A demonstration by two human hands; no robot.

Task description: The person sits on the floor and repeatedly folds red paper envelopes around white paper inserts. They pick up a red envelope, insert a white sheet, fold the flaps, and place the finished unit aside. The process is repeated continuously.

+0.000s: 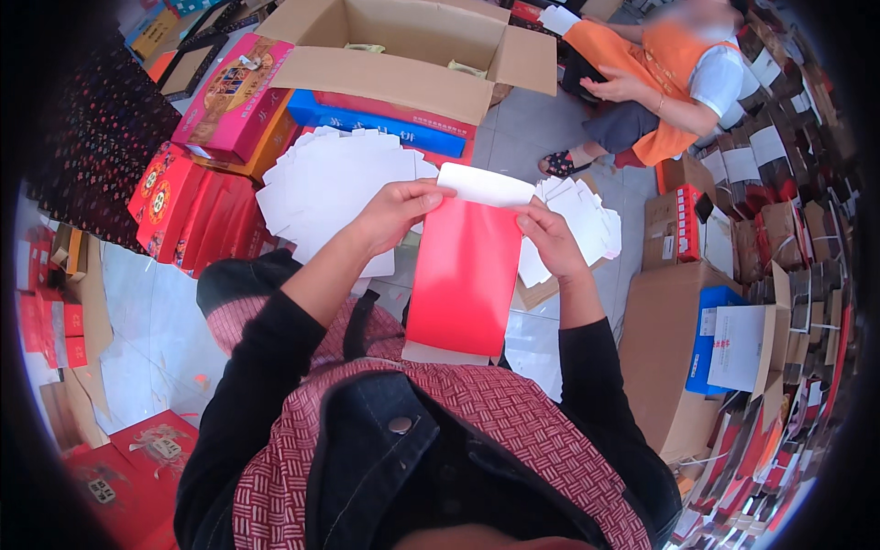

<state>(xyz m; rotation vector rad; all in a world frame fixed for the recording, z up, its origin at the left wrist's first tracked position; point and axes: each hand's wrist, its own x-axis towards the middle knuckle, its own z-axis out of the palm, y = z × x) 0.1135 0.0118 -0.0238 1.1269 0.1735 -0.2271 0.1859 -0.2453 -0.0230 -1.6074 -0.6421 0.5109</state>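
A flat piece of glossy red cardboard [463, 275] hangs between my two hands above my lap. Along its far edge runs a white flap [486, 183], and a pale strip shows at the near edge. My left hand [401, 213] pinches the upper left corner, thumb on top. At the upper right corner my right hand [550, 240] grips it the same way. Beyond my left hand lies a fanned pile of white card pieces [330, 192]. Another fanned pile of white pieces [579, 222] lies beyond my right hand, on brown cardboard.
An open brown carton [385, 69] stands ahead on a blue box [376, 124]. Red boxes [197, 211] and a pink box [231, 96] are stacked left. At far right sits a person in an orange apron [674, 82]. Cartons [665, 357] and bundled cardboard line the right.
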